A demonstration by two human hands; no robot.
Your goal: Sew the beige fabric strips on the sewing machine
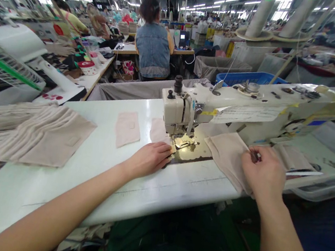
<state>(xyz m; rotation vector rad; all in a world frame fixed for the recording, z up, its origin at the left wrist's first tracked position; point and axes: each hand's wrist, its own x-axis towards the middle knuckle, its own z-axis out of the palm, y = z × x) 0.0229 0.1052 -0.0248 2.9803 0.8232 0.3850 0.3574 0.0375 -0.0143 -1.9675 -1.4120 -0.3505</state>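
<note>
Both hands at the sewing machine (182, 111) on the white bench (97, 132)
Right of the machine, the right hand (263, 171) pinches a beige fabric panel (225, 159); left of it, the open, flat left hand (146, 160) rests just beside the presser foot (183, 144), near a second panel (127, 128).

head cam, facing fwd & down, close over sewing machine (182, 111)

Garment factory, industrial sewing machine (271, 103)
</note>
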